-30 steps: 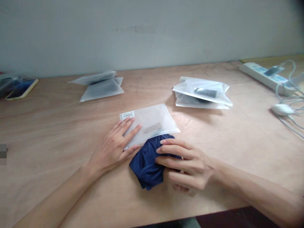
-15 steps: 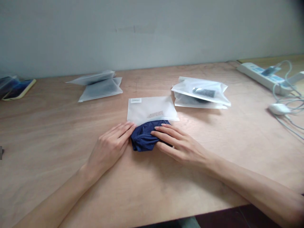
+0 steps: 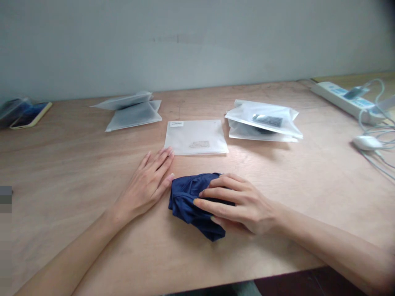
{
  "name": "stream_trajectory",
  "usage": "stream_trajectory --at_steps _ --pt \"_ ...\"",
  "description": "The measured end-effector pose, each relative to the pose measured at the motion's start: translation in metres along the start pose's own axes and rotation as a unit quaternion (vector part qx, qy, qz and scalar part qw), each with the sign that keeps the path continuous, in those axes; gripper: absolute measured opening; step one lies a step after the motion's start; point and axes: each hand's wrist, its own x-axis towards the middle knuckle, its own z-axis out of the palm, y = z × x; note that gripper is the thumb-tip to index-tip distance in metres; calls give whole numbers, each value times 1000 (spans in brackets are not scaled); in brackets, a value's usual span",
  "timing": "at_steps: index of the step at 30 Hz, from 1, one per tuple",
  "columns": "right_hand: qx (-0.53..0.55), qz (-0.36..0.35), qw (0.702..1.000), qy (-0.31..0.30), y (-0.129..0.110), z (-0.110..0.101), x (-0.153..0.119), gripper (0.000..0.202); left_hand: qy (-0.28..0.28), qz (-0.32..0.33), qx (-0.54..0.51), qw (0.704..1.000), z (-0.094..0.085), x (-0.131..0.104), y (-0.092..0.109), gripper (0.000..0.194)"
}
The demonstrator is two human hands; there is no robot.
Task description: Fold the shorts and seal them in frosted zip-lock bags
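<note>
A folded dark blue cloth garment [image 3: 193, 203] lies on the table in front of me, one corner hanging toward the near edge. My right hand [image 3: 239, 203] is closed over its right side, fingers curled on the fabric and thumb underneath. Just beyond is a flat frosted plastic bag [image 3: 197, 133] with a small white label and printed text. Resting flat with fingers spread, my left hand [image 3: 151, 176] touches the bag's near left corner with its fingertips. Its thumb reaches the garment's left edge. What the garment is exactly, I cannot tell.
Two stacked frosted bags [image 3: 134, 117] lie at the back left. More bags with dark contents [image 3: 262, 121] sit back right. A phone [image 3: 31, 115] is at far left. At right are a power strip [image 3: 345, 100], a white charger [image 3: 367, 142] and cables.
The garment has come out from under the bag's near edge, toward me, with my right hand on it. The bag now lies flat. My left hand's fingers have spread.
</note>
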Motion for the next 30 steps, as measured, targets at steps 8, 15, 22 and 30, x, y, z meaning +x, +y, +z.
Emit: stream_trajectory --at_steps 8,15,22,30 --pt "28 52 998 -34 4 5 -1 50 15 -51 16 998 -1 4 4 65" --pt "9 103 994 36 2 5 -2 32 46 -52 -45 997 -1 4 6 61" --pt "105 388 906 135 11 -3 -1 24 201 79 -159 963 -27 -4 22 26" --pt "228 481 820 209 37 -1 -8 33 78 316 -177 929 -30 -1 33 37"
